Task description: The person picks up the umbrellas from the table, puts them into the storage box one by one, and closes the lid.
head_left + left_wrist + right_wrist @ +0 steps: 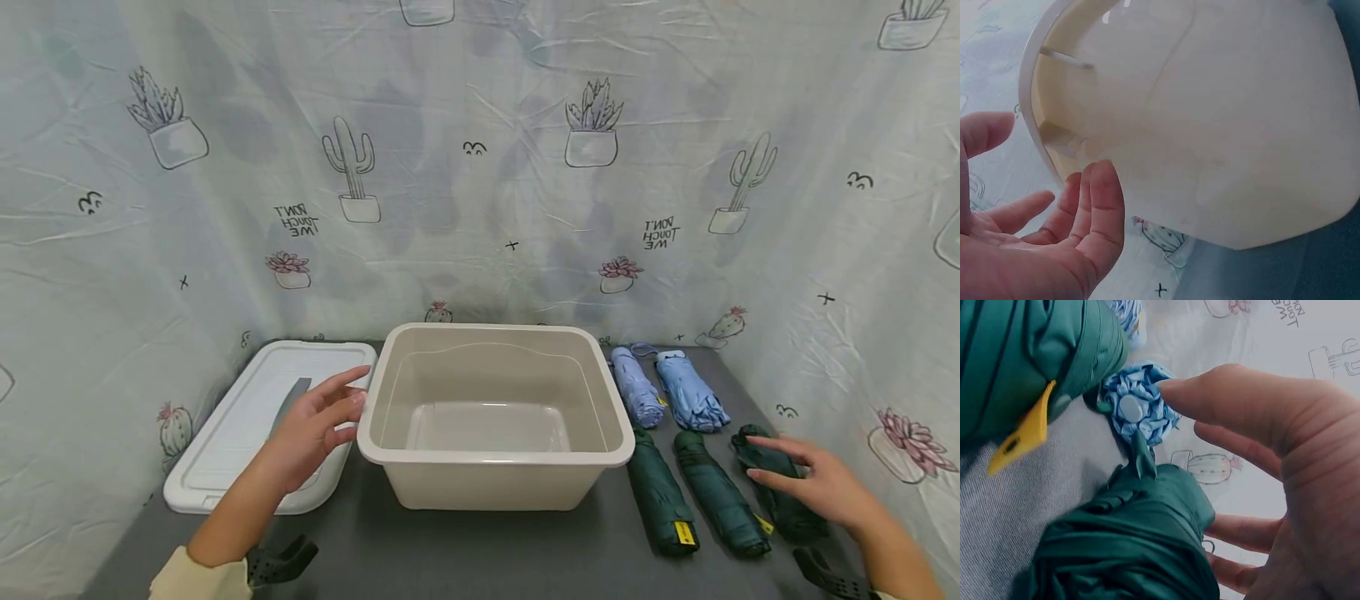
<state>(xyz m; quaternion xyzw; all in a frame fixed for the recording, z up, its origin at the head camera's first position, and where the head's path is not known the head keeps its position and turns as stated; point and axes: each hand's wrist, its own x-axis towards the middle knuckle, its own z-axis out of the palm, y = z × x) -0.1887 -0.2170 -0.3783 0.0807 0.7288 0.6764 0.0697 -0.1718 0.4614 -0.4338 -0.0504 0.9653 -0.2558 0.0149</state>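
My left hand [322, 421] is at the left side of a beige plastic tub [491, 485], with loosely bent fingers [1105, 197] right at its wall below the rim. The tub stands upright and nothing lies inside it. On the right, my right hand [821, 483] hovers around the rightmost folded dark green umbrella [793, 518], thumb and fingers spread apart. In the right wrist view that umbrella [1129, 550] lies below the parted thumb and fingers. Two more folded green umbrellas, a middle one [720, 500] and a left one [662, 500] with a yellow tag, lie alongside.
Behind the green umbrellas lie a folded light blue umbrella [688, 392] and a periwinkle one [636, 387]. A white lid [240, 408] with a grey strip lies left of the tub. A printed curtain [465, 192] encloses the grey table [465, 558] at the back and sides.
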